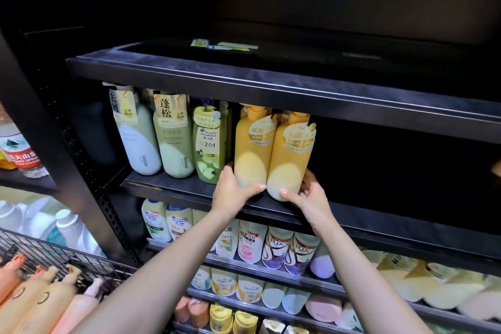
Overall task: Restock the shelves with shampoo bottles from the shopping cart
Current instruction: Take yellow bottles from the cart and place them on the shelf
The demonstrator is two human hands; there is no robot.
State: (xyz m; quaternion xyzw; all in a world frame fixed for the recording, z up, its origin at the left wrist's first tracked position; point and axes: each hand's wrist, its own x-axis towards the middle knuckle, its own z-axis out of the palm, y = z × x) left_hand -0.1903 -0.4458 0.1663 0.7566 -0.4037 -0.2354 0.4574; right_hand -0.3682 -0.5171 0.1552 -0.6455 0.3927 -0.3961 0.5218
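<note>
Left hand (pixel 233 189) clasps base of left yellow bottle (pixel 252 148); right hand (pixel 309 192) clasps right yellow bottle (pixel 291 154). Both upright at shelf (pixel 173 184) front edge, touching. Right stretch bare; cart (pixel 81 260) holds peach bottles (pixel 40 304). Judged early-to-midway.

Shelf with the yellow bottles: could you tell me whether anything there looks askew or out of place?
Nothing is spilled or damaged. The two yellow pump bottles lean, gripped at their bases by the left hand and right hand. The shelf beside them is dark and unfilled.
</note>
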